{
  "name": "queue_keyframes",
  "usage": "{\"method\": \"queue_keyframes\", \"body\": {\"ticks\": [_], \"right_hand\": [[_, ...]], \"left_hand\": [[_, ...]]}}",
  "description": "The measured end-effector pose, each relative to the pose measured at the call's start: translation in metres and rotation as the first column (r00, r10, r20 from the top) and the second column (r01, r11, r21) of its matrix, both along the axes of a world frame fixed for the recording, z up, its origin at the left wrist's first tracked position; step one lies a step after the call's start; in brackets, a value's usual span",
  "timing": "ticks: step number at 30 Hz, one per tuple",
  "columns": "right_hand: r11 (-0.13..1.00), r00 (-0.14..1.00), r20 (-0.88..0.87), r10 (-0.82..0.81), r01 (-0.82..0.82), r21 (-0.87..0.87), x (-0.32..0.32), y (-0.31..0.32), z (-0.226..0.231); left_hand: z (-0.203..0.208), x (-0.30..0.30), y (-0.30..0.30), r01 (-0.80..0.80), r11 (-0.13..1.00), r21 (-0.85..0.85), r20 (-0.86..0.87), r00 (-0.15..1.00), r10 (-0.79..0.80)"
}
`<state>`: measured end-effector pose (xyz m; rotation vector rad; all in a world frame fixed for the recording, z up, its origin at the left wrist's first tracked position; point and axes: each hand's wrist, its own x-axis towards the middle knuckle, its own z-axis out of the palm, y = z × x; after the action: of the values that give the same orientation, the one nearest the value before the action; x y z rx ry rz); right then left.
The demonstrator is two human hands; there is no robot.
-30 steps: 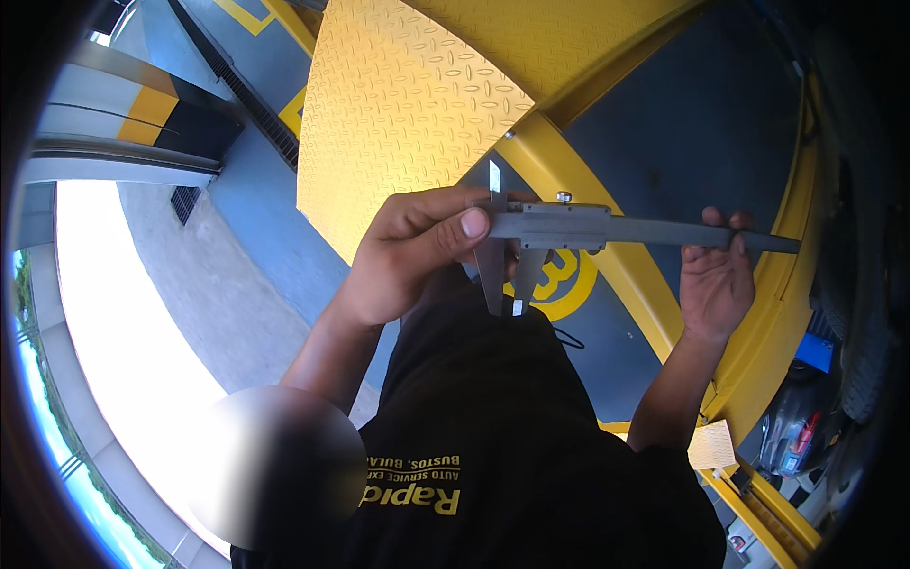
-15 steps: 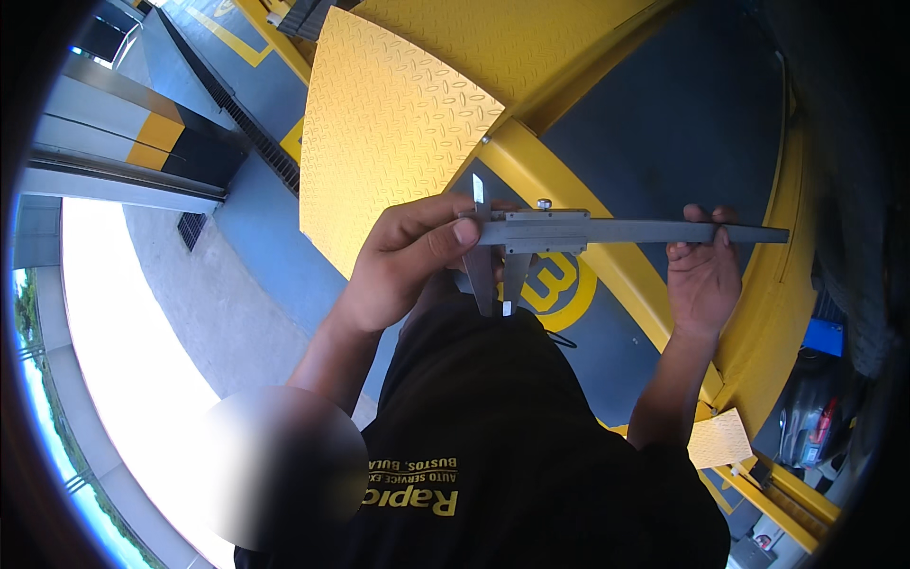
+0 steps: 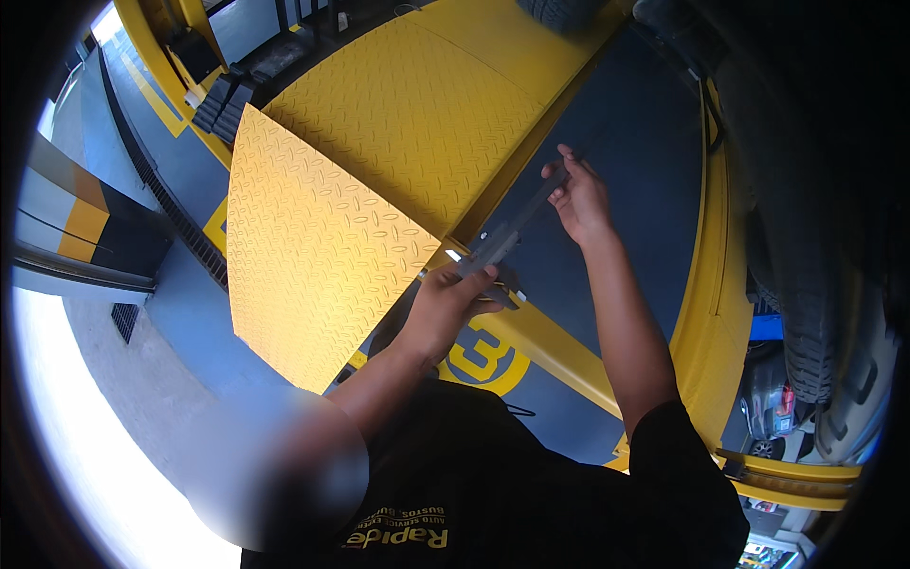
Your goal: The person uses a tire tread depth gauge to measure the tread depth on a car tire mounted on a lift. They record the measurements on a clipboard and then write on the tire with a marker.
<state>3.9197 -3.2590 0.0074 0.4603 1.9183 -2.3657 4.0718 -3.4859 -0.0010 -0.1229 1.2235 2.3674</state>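
A grey metal vernier caliper [image 3: 498, 245] is held slanted in front of me, its beam running up and to the right. My left hand [image 3: 438, 311] grips it at the jaw end, thumb on top and fingers curled beneath. The far end of the beam lies between the thumb and fingers of my right hand [image 3: 583, 201], some fingertips raised beyond it. The sliding part sits close to my left hand, and the jaws point down to the right. Motion blur hides the scale and any gap between the jaws.
A tilted yellow tread-plate ramp [image 3: 322, 247] stands just left of the caliper, joined to a yellow platform [image 3: 408, 104]. A yellow beam [image 3: 559, 356] crosses below my hands. Vehicle tyres show at the top and at the right [image 3: 808, 351]. A striped pillar base [image 3: 85, 218] is at left.
The caliper has swung from nearly level to a steep slant, its right end rising away from me. My right hand has moved up and left; the view has shifted toward the ramp.
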Motion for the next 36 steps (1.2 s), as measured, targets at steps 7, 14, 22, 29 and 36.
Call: {"method": "queue_keyframes", "body": {"ticks": [7,14,22,29,36], "right_hand": [[0.994,0.999,-0.007,0.037,-0.036,0.101,-0.246,-0.062,-0.003],[0.989,0.997,-0.054,0.062,-0.054,0.141,-0.388,-0.087,-0.014],[0.978,0.983,-0.147,0.108,-0.078,0.192,-0.450,-0.080,-0.023],[0.975,0.980,-0.155,0.124,-0.091,0.205,-0.450,-0.085,-0.024],[0.974,0.971,-0.192,0.146,-0.106,0.201,-0.453,-0.093,-0.017]], "left_hand": [[-0.037,-0.225,-0.031,-0.145,0.977,0.156,-0.018,0.989,0.150],[-0.052,-0.360,-0.045,-0.145,0.979,0.140,0.008,0.989,0.145],[-0.064,-0.422,-0.051,-0.136,0.983,0.125,0.031,0.991,0.133],[-0.074,-0.427,-0.055,-0.143,0.980,0.137,0.062,0.989,0.136],[-0.072,-0.434,-0.060,-0.159,0.969,0.190,0.038,0.987,0.155]]}}
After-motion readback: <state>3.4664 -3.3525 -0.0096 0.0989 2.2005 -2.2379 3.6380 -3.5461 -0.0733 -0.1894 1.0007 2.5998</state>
